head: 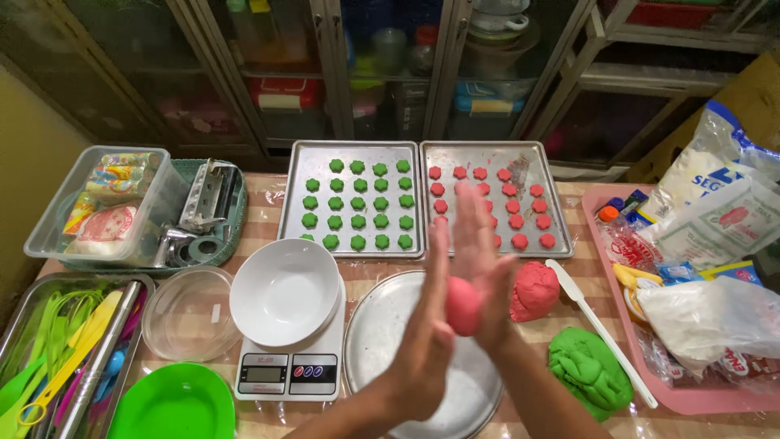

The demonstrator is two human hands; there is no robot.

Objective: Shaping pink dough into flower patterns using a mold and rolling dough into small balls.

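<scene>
Above the round metal tray (382, 325) at the near middle of the surface, the left hand (422, 341) and right hand (481, 252), palms flat and fingers extended, press the pink dough ball (463, 306) between them. Uneven pressure could likely squeeze the ball out onto the tray; being nearly round, with its long axis slightly vertical, it points nowhere definite.

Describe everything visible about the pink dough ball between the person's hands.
The pink dough ball is smooth, matte and soft-looking, roughly round, the same colour as the pink dough lump on the table beside it. It is held in the air above the round metal tray, pressed between the palms of the left hand and the right hand. The hands hide part of it.
</scene>
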